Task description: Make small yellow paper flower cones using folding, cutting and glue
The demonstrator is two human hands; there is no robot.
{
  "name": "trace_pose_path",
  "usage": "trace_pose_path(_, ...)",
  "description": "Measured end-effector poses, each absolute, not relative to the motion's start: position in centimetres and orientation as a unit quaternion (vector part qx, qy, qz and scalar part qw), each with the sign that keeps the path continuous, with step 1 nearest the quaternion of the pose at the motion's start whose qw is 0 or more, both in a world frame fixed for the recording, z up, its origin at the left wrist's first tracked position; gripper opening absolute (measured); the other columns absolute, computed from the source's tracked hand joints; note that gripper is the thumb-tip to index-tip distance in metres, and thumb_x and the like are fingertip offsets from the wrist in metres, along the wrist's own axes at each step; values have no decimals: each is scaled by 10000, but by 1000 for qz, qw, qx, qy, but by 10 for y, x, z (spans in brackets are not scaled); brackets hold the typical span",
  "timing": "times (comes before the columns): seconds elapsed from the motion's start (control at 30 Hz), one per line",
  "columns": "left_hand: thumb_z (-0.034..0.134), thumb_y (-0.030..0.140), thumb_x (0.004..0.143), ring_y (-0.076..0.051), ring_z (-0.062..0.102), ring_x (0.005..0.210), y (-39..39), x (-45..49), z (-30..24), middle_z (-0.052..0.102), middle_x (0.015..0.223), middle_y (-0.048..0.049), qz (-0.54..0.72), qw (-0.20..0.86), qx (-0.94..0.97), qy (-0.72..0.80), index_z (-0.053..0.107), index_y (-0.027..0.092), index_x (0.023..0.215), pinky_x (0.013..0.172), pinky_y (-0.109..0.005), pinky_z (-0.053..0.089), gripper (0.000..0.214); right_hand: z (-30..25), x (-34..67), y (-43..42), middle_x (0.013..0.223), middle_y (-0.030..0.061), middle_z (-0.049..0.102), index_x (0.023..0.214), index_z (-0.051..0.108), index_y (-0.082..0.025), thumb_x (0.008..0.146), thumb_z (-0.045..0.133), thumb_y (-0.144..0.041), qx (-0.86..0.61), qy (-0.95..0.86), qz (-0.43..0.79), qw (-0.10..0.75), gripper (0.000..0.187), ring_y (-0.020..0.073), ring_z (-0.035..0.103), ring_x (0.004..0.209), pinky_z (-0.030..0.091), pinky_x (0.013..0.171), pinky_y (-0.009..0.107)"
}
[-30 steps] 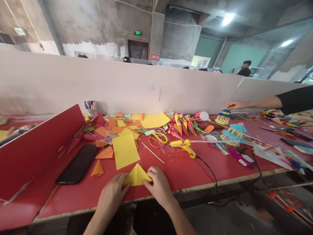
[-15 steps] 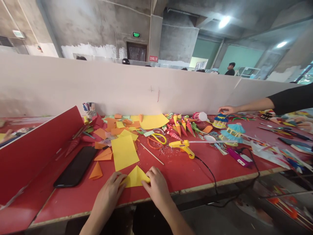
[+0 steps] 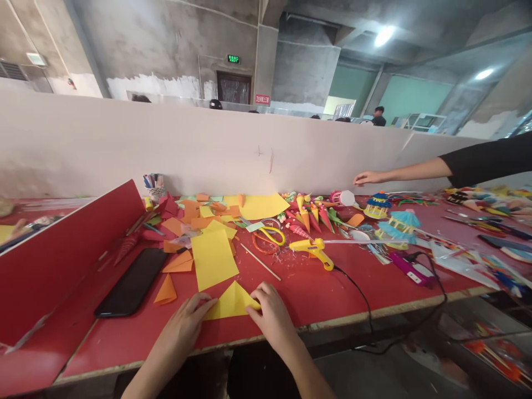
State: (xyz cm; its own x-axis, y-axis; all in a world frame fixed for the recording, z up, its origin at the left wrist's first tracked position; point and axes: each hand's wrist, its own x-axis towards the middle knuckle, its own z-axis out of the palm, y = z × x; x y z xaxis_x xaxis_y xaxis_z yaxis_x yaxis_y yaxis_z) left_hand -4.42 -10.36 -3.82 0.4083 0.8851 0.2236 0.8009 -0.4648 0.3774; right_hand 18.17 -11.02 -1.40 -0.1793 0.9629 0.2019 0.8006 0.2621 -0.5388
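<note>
A folded yellow paper triangle (image 3: 231, 301) lies near the front edge of the red table (image 3: 316, 293). My left hand (image 3: 185, 327) rests on its left corner with fingers stretched flat. My right hand (image 3: 271, 313) presses its right corner, fingertips curled down on the paper. A larger yellow sheet (image 3: 212, 258) lies just beyond the triangle.
A black phone (image 3: 133, 280) lies left, beside a red divider board (image 3: 62, 249). Orange scraps, scissors (image 3: 268, 235), a yellow glue gun (image 3: 312, 249) with its black cord, paper cones and small paper models crowd the table. Another person's arm (image 3: 419, 170) reaches in from the right.
My hands stay on the yellow triangle, barely shifted. The other person's hand has lifted off the small blue paper model and moved left, higher along the partition.
</note>
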Motion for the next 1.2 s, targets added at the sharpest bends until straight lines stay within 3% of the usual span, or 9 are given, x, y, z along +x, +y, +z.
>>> trace_pose_path(0.13, 350, 27, 667, -189, 558, 978, -106, -40, -28, 570, 1076, -95, 194, 114, 831, 509, 569, 200, 1083, 864, -314, 459, 501, -13, 182, -107, 837, 36, 531, 781, 547, -181, 727, 526, -88, -568, -765, 165, 254, 109, 166, 522, 815, 403, 678, 227)
trace_pose_path(0.37, 515, 224, 740, -209, 574, 961, -112, -26, -39, 584, 1070, -93, 280, 107, 808, 506, 502, 213, 1094, 826, -322, 480, 354, -13, 182, -110, 825, 13, 538, 789, 539, -192, 723, 525, -76, -537, -761, 206, 302, 135, 147, 518, 796, 397, 682, 211)
trace_pose_path(0.5, 522, 226, 749, -178, 599, 912, -116, -24, -46, 611, 1030, -57, 307, 126, 792, 512, 449, 229, 1099, 778, -274, 492, 358, -11, 186, -113, 814, 16, 528, 714, 531, -182, 741, 533, -110, -527, -752, 230, 321, 77, 145, 520, 795, 403, 700, 216)
trace_pose_path(0.7, 513, 187, 730, -161, 591, 716, -121, -18, -20, 612, 777, -24, 238, 164, 801, 525, 552, 196, 770, 642, -250, 476, 57, -8, 193, -116, 865, 15, 551, 763, 587, -197, 741, 506, -35, -476, -788, 230, 314, 183, 146, 512, 850, 402, 762, 241)
trace_pose_path(0.87, 542, 146, 710, -154, 575, 805, -125, -21, -13, 603, 881, -34, 227, 215, 818, 482, 599, 211, 812, 704, -236, 460, 133, -11, 204, -115, 958, 11, 570, 809, 647, -222, 720, 552, -42, -435, -797, 272, 318, 223, 131, 513, 912, 407, 803, 230)
trace_pose_path(1.2, 551, 151, 725, -151, 567, 794, -127, -18, -16, 584, 901, -21, 190, 151, 848, 472, 606, 314, 994, 685, -237, 460, 320, -12, 208, -119, 1031, 24, 569, 906, 658, -247, 742, 581, -131, -438, -807, 261, 298, 215, 150, 499, 967, 394, 854, 270)
